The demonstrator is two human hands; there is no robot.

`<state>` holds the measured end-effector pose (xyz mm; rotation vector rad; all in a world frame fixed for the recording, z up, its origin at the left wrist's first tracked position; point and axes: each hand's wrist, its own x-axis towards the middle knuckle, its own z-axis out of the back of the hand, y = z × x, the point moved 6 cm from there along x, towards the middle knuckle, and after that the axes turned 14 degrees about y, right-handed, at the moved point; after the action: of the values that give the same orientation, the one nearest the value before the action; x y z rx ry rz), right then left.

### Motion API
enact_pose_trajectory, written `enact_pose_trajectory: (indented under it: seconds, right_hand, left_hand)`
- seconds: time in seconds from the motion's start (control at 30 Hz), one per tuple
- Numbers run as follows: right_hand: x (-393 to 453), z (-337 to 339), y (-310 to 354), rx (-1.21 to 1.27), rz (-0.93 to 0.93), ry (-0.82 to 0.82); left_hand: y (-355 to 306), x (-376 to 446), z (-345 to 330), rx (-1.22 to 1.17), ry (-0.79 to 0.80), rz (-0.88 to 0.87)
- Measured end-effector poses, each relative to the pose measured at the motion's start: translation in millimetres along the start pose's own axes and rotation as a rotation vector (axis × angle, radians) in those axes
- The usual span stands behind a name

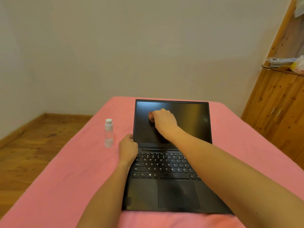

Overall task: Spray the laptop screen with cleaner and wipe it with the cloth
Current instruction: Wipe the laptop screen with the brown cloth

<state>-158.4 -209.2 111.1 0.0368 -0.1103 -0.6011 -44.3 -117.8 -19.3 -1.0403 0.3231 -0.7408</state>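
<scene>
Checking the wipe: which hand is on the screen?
The right hand, curled against the screen's upper left. The left hand only grips the lid's left edge near the hinge.

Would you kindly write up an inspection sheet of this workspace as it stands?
Surface: pink cover bearing everything.
Job's things: open laptop, dark screen; capped spray bottle upright to its left; cloth mostly hidden, a brownish bit under the fingers.
Clutter: nothing seen.
Grippers: right hand presses on the screen; left hand grips the screen's lower left corner.
Cables: nothing seen.
Surroundings: plain wall, wooden floor, wooden cabinet.
</scene>
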Motion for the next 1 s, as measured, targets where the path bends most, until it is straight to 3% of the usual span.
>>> enact_pose_trajectory:
  seconds: [0.7,1.0]
  right_hand:
    - [-36.5,-62.2,16.5,0.029,0.071,0.166]
    - [4.4,23.3,20.8,0.051,0.048,-0.099]
  left_hand:
    - [-2.9,-2.7,1.1,0.004,0.006,-0.010]
    - [-0.1,-0.7,0.8,-0.029,0.012,0.001]
